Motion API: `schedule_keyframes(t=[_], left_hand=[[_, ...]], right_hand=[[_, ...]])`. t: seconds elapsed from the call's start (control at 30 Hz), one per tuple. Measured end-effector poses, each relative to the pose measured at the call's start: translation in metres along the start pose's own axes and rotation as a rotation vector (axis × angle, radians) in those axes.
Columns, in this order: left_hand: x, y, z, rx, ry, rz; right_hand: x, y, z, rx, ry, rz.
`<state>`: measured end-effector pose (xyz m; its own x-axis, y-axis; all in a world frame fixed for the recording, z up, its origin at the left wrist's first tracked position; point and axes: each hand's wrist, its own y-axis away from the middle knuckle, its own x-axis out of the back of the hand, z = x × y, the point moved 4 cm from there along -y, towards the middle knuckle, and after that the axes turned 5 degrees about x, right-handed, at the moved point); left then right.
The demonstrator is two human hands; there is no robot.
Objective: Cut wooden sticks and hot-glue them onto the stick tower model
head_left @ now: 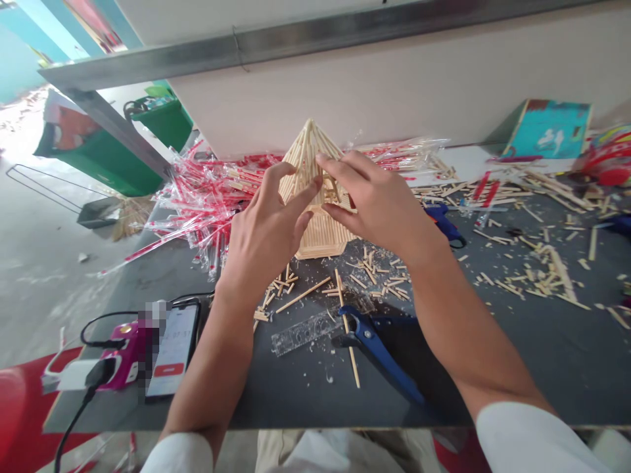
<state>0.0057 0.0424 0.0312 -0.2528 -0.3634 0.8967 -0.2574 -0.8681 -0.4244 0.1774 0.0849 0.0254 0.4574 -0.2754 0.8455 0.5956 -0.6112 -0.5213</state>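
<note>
A small pyramid-roofed model [315, 230] made of wooden sticks stands on the dark table [517, 355] by the wall. My left hand [269, 226] rests against the model's left slope with its fingers stretched out. My right hand [374, 203] lies over the right slope, fingers spread and touching the sticks, thumb under the roof edge. Neither hand grips anything that I can make out.
Blue-handled cutters [379, 345] and a clear ruler [308, 332] lie near the front edge. Cut stick pieces [537, 279] litter the table. Red-and-clear wrappers [202, 197] pile up at the left. A phone [173, 348] and a pink charger [118, 358] sit at the front left. A blue glue gun [444, 223] lies behind my right hand.
</note>
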Motion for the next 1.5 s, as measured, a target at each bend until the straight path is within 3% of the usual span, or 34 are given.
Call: schedule_keyframes(t=[0.33,0.5,0.77,0.87,1.03,1.23,1.5], left_hand=[[0.013,0.006,0.014,-0.076,-0.04,-0.019],[0.013,0.008,0.009,-0.164,-0.006,-0.148],[0.023,0.01,-0.006,-0.108,0.015,-0.32],[0.026,0.014,-0.009,-0.117,0.012,-0.388],[0.035,0.022,-0.008,-0.161,0.048,-0.421],[0.047,0.028,-0.009,-0.146,0.044,-0.414],[0.045,0.034,-0.012,-0.112,0.012,-0.404]], right_hand=[[0.006,0.003,0.002,0.022,-0.055,0.023],[0.023,0.012,0.008,0.02,-0.07,0.061],[0.054,0.037,0.017,-0.068,-0.041,0.162],[0.057,0.05,0.016,-0.12,-0.05,0.187],[0.024,0.102,0.023,-0.218,-0.091,0.207],[-0.03,0.181,0.051,-0.485,-0.093,0.25],[-0.035,0.195,0.069,-0.591,-0.067,0.292]])
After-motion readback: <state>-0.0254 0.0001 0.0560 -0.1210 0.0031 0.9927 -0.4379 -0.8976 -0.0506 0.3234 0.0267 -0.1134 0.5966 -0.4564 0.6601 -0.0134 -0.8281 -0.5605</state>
